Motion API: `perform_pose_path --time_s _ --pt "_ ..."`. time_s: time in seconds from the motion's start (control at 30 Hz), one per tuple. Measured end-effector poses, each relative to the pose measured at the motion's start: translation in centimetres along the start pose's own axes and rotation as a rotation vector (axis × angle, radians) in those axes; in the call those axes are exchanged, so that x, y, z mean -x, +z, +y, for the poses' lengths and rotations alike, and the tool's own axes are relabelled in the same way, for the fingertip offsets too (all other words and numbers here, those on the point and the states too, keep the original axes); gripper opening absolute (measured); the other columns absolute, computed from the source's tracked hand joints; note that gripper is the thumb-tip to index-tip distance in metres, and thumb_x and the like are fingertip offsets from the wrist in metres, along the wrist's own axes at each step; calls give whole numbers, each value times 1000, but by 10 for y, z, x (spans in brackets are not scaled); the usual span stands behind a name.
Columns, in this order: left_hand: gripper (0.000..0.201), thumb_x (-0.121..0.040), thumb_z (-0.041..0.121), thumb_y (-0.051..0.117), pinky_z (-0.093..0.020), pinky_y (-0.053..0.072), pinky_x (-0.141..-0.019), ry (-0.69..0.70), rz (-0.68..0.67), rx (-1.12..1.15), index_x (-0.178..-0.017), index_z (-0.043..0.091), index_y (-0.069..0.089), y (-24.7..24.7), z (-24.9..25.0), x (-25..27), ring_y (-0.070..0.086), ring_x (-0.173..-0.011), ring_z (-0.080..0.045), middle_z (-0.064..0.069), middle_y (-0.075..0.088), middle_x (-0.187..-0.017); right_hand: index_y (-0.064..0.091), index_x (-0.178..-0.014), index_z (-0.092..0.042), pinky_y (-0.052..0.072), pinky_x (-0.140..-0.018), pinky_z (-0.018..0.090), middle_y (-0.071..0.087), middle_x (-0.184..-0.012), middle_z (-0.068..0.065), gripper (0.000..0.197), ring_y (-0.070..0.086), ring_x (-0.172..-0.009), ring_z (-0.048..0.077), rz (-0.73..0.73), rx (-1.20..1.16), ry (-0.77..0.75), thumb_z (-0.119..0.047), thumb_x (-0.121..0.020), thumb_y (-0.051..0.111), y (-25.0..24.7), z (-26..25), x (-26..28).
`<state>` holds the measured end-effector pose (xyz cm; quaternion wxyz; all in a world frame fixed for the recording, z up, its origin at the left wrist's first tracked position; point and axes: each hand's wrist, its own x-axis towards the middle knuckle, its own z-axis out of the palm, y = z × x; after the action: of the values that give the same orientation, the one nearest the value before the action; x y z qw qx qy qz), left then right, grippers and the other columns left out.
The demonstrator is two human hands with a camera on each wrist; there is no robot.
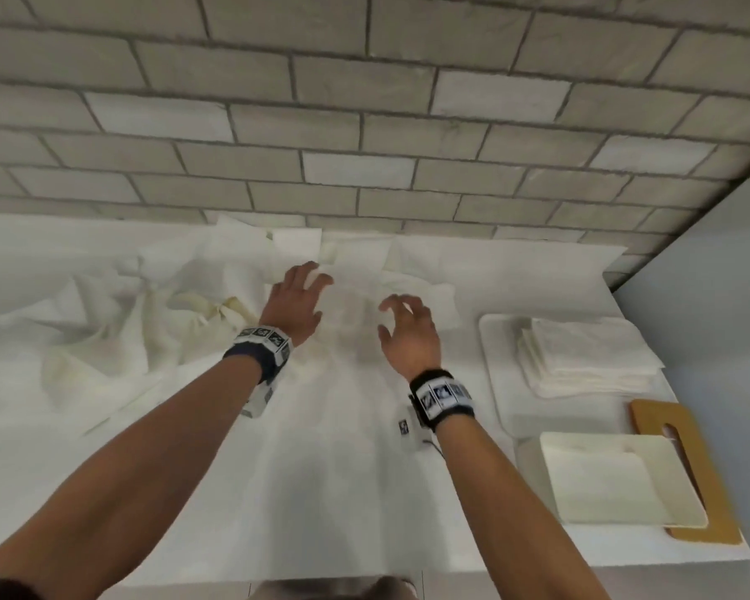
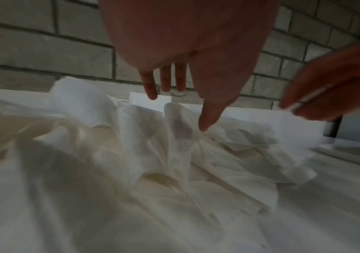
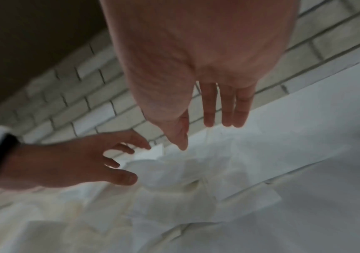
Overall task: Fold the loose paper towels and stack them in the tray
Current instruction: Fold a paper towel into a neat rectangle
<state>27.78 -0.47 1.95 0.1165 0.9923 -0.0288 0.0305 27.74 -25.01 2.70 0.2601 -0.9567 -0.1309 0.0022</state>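
Note:
Loose white paper towels (image 1: 157,313) lie crumpled across the white counter from the left to the middle, against the tiled wall. My left hand (image 1: 297,296) hovers over the middle of the heap (image 2: 152,154) with fingers spread, holding nothing. My right hand (image 1: 405,324) hovers beside it, a little to the right, fingers relaxed and spread over the towels (image 3: 185,171), also empty. A white tray (image 1: 494,361) at the right holds a stack of folded towels (image 1: 585,357).
A cream square plate (image 1: 615,482) lies on a wooden board (image 1: 702,482) at the front right, near the counter edge. The tiled wall (image 1: 364,123) runs along the back. A grey side wall (image 1: 719,296) closes the right end.

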Motion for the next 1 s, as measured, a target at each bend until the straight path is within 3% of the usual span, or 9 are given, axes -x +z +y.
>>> perform_pose_path --time_s 0.07,0.13,0.23,0.47,0.6,0.73,0.77,0.87,1.0 --pt "72 -90 20 75 -55 40 -113 8 -156 -11 -151 33 40 8 -10 -18 21 -154 -31 -2 19 -169 44 -152 -30 39 -121 48 27 -169 8 62 32 -154 31 -122 52 16 -15 -97 67 18 -6 -42" --pt "56 -94 17 73 -49 37 -118 -44 -311 50 -144 28 51 18 -17 -27 31 -150 -32 -5 34 -162 27 -162 -31 30 -126 51 11 -176 10 78 17 -163 30 -257 90 30 -17 -97 66 31 -4 -66" --pt "39 -97 9 69 -40 37 -115 -91 -354 124 -135 17 61 34 -24 -16 47 -138 -33 -10 55 -143 30 -160 -33 35 -120 53 28 -170 8 67 32 -156 31 -393 149 39 -26 -100 60 49 2 -69" --pt "12 -93 11 71 -46 46 -105 -13 -155 341 -104 17 72 48 -29 82 56 -114 -31 -6 63 -121 41 -155 -30 49 -98 53 49 -149 9 55 50 -135 35 -160 171 6 -37 -104 60 78 9 24" --pt "18 -84 12 70 -40 53 -95 13 -60 363 -94 26 72 33 -20 125 58 -110 -24 3 58 -124 32 -154 -44 47 -103 49 49 -138 0 74 49 -128 24 -100 -182 127 -25 -94 73 69 9 68" --pt "32 -91 39 49 -45 53 -85 -121 229 425 -102 15 67 1 18 86 58 -98 -31 -7 62 -110 31 -151 -57 56 -94 33 52 -120 -1 95 60 -102 17 -10 -529 256 -10 -85 80 55 3 77" --pt "43 -93 49 47 -46 53 -88 -205 198 446 -109 13 66 -1 25 68 59 -102 -33 -8 62 -112 30 -150 -58 58 -91 36 54 -118 1 98 61 -97 21 -21 -542 270 -7 -83 79 53 1 76" --pt "67 -92 70 53 -45 53 -96 -388 -267 426 -119 11 66 -4 40 13 62 -115 -34 -10 67 -120 35 -148 -56 60 -87 37 66 -117 -2 94 67 -94 16 -19 -621 287 -4 -83 79 52 -2 74" --pt "16 -87 31 81 -33 55 -88 -358 -317 602 -93 17 74 1 44 -24 72 -105 -28 -5 78 -99 49 -140 -50 63 -78 32 74 -114 4 77 67 -80 12 -53 -858 385 -9 -87 85 41 -3 75"
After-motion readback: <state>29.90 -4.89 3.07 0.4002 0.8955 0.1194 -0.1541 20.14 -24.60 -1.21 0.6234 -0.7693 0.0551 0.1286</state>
